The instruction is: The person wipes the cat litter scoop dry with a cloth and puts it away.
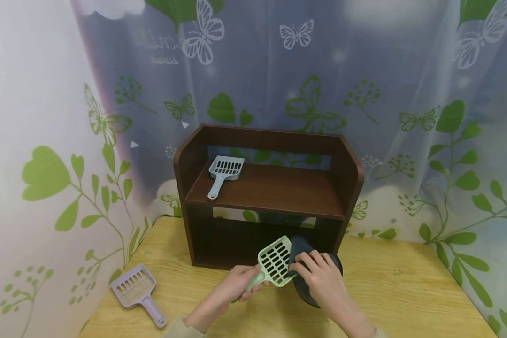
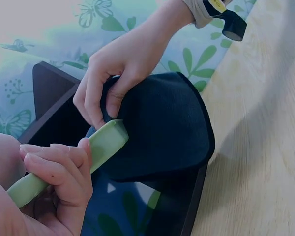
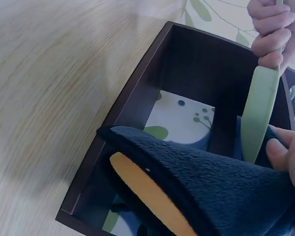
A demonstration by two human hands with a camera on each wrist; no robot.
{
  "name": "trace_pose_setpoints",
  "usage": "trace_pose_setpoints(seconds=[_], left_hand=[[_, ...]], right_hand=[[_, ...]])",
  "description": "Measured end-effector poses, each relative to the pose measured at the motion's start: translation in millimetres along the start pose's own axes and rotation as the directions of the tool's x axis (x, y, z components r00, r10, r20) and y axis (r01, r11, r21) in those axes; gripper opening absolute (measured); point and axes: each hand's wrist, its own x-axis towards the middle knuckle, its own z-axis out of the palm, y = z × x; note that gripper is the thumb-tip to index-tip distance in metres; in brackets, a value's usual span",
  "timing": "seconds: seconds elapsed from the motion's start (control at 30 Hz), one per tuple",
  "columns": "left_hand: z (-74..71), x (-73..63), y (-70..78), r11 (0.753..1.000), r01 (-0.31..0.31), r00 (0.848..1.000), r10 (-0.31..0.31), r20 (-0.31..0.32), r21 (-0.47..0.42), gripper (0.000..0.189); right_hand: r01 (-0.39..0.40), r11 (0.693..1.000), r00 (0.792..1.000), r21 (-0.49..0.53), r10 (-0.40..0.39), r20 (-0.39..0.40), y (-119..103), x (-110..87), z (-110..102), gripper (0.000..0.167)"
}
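My left hand (image 1: 240,281) grips the handle of a pale green slotted litter scoop (image 1: 258,279), its head tilted up and towards the right. My right hand (image 1: 321,277) pinches a dark navy cloth (image 1: 299,249) at the right edge of the scoop's head. In the left wrist view the cloth (image 2: 162,132) hangs down broadly from the right hand's fingers, beside the scoop's end. The right wrist view shows the cloth (image 3: 206,177) folded, with an orange strip visible in the fold, and the scoop (image 3: 260,108) edge-on against it.
A dark brown two-tier shelf (image 1: 279,188) stands behind my hands on the wooden table (image 1: 388,291). A light blue litter scoop (image 1: 218,185) lies on its upper tier, at the left. A purple litter scoop (image 1: 152,310) lies on the table at the left. Patterned curtains surround the table.
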Motion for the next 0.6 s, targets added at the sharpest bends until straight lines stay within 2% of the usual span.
trace_pose_setpoints(seconds=[0.13, 0.23, 0.33, 0.4, 0.43, 0.5, 0.53, 0.57, 0.6], left_hand=[[-2.1, -1.3, -0.4, 1.0, -0.002, 1.0, 0.002, 0.007, 0.01, 0.048], [-4.6, -1.4, -1.9, 1.0, -0.009, 1.0, 0.009, 0.004, 0.007, 0.047], [-7.3, -0.9, -3.1, 1.0, -0.017, 1.0, 0.017, 0.004, -0.002, 0.047], [-8.8, -0.5, -2.4, 1.0, -0.021, 1.0, 0.021, 0.009, -0.009, 0.047], [-9.0, -0.3, -1.6, 1.0, -0.024, 1.0, 0.024, 0.012, -0.015, 0.047], [-8.9, 0.1, 0.6, 0.999, -0.026, 1.0, 0.027, 0.015, -0.028, 0.048], [-8.5, 0.1, 1.8, 0.999, -0.025, 1.0, 0.025, 0.015, -0.033, 0.048], [-8.0, 0.2, 2.9, 0.999, -0.021, 1.0, 0.021, 0.017, -0.042, 0.048], [-7.3, 0.5, 3.5, 0.999, -0.017, 1.0, 0.018, 0.018, -0.051, 0.048]], right_hand=[[-0.047, 0.999, 0.997, -0.01, 0.047, -0.054, 3.7, -2.1, 1.5, 0.041], [-0.134, 0.991, 0.985, 0.0, 0.134, -0.106, 6.8, -2.5, 1.2, 0.045], [-0.252, 0.962, 0.953, 0.106, 0.266, -0.142, 10.0, -3.2, -1.1, 0.042], [-0.329, 0.916, 0.918, 0.229, 0.367, -0.149, 10.9, -3.6, -2.5, 0.037], [-0.373, 0.88, 0.895, 0.294, 0.425, -0.135, 10.6, -4.1, -2.8, 0.035], [-0.468, 0.775, 0.834, 0.424, 0.546, -0.077, 9.1, -5.0, -3.0, 0.028], [-0.524, 0.697, 0.791, 0.49, 0.611, -0.022, 7.9, -5.2, -3.2, 0.025], [-0.577, 0.604, 0.741, 0.55, 0.67, 0.042, 6.6, -5.3, -3.4, 0.023], [-0.625, 0.497, 0.684, 0.602, 0.72, 0.115, 5.2, -5.1, -3.8, 0.023]])
